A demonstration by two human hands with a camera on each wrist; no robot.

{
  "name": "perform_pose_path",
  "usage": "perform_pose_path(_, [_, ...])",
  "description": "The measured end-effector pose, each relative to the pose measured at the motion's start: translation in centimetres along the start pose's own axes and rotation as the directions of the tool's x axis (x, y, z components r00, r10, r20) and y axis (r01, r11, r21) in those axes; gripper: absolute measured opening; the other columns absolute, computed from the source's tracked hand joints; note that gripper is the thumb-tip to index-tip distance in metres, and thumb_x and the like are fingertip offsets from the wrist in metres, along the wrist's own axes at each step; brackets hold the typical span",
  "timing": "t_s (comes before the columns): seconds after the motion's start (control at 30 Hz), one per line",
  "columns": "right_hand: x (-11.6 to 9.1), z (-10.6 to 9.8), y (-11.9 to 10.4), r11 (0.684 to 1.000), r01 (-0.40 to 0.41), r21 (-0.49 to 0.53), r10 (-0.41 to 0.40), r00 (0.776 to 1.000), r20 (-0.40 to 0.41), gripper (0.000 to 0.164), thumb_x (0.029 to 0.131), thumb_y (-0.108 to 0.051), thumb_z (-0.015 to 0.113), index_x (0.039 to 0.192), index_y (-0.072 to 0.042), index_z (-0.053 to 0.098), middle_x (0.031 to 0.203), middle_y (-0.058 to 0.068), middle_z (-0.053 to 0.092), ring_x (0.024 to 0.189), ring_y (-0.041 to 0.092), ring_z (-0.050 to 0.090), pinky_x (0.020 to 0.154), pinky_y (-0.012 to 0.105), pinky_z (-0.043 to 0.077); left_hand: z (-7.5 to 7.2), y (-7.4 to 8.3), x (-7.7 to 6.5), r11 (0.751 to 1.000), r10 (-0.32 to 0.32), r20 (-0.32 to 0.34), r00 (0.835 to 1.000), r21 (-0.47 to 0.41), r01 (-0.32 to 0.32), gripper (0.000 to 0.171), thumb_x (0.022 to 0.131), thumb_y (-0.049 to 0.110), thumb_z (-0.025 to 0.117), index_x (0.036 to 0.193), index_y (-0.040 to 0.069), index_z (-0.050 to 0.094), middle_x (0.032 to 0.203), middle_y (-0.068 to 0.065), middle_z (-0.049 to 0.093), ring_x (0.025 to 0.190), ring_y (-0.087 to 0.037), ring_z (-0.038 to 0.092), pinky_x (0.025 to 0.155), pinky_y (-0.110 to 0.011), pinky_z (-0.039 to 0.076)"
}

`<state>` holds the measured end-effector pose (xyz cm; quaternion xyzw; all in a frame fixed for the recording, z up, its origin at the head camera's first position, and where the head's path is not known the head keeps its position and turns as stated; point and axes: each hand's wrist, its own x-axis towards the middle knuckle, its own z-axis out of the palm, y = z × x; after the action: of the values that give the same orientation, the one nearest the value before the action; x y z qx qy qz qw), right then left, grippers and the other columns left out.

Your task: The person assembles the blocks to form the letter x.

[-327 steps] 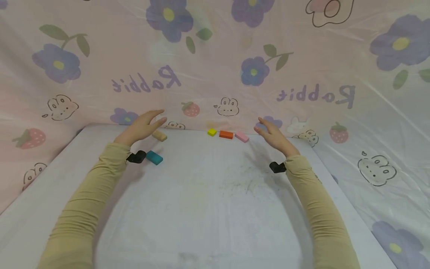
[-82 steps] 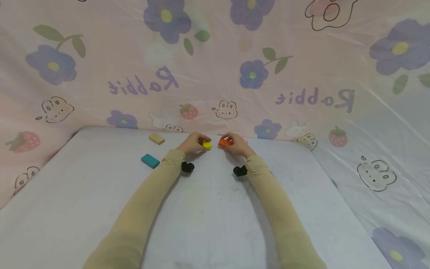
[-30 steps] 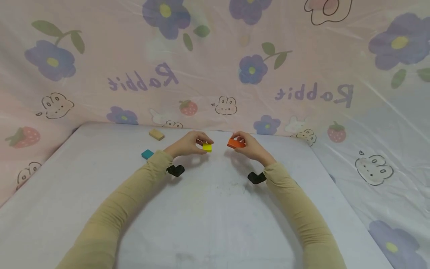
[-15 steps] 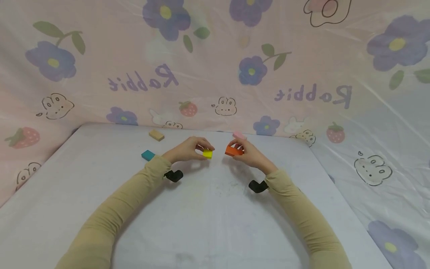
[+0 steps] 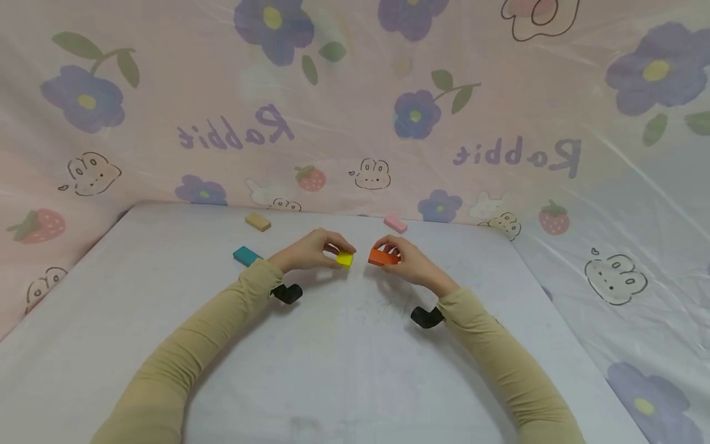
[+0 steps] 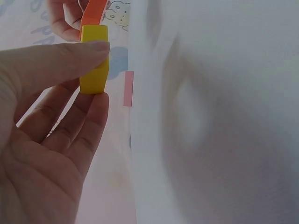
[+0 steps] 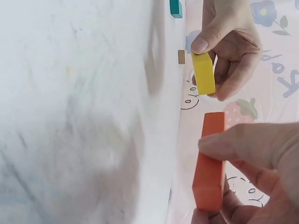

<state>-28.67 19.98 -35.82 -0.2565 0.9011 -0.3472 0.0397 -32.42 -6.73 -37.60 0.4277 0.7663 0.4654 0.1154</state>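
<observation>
Over the middle of the white table, my left hand pinches a small yellow block between thumb and fingertips. In the left wrist view the thumb lies across the yellow block, fingers behind it. Facing it from the right, my right hand grips a longer orange-red block. The right wrist view has the thumb on the upper part of the orange-red block, with fingertips at its lower end. A small gap separates the two blocks, and shadows fall on the table beneath both hands.
At the table's far edge lie a pink block on the right and a tan wooden block on the left. A teal block sits beside the left sleeve, partly hidden. A patterned curtain rises behind the white table.
Both hands have picked up the yellow and orange-red blocks and drawn them nearer the body. Over the last second they moved slightly closer together, and the pink block came back into sight.
</observation>
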Motion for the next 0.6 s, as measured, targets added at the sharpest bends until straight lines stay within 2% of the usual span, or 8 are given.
perform_pose_path(0.3, [-0.8, 0.9, -0.2, 1.000, -0.006, 0.013, 0.006, 1.000, 0.017, 0.037, 0.083, 0.001, 0.067, 0.118, -0.009, 0.058, 0.104, 0.010, 0.057, 0.090, 0.027, 0.051, 0.080, 0.037, 0.043, 0.7, -0.5, 0.2, 0.998, -0.049, 0.027, 0.998, 0.026, 0.049, 0.040, 0.079, -0.006, 0.073, 0.119, -0.006, 0.063, 0.116, -0.010, 0.065, 0.105, -0.019, 0.060, 0.095, -0.036, 0.047])
perform_pose_path(0.6, [-1.7, 2.0, -0.4, 0.999, -0.028, 0.045, 0.026, 0.999, 0.048, 0.039, 0.082, 0.000, 0.071, 0.117, -0.009, 0.057, 0.101, 0.009, 0.056, 0.087, 0.026, 0.051, 0.077, 0.036, 0.043, 1.2, -0.6, 0.0, 0.996, -0.078, 0.050, 0.996, 0.036, 0.076, 0.040, 0.079, -0.005, 0.074, 0.118, -0.004, 0.064, 0.114, -0.007, 0.066, 0.105, -0.018, 0.060, 0.095, -0.035, 0.047])
